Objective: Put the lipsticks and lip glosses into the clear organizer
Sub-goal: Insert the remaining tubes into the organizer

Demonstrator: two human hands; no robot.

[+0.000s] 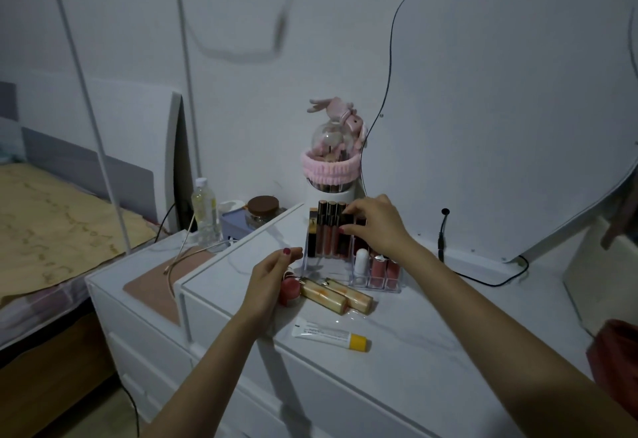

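On the white marble-look dresser top (431, 341), toward its left edge, the left hand (272, 275) rests half curled, fingers loosely together, touching a small round pink pot (289, 292). Just right lie two gold-capped peach lip gloss tubes (336, 296). Behind them, near the back edge, the clear acrylic organizer (348, 258) holds upright glosses; the right hand (376, 227) pinches a dark lipstick tube (346, 230) in its rear row.

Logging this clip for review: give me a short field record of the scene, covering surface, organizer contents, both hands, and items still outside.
surface: white dresser top
organizer: clear organizer, tubes standing upright in back and front slots
right hand: right hand pinching a dark lipstick at the back row
left hand: left hand beside the organizer, over a pink pot; grip unclear
still outside: two gold-capped glosses lying flat, yellow-capped tube
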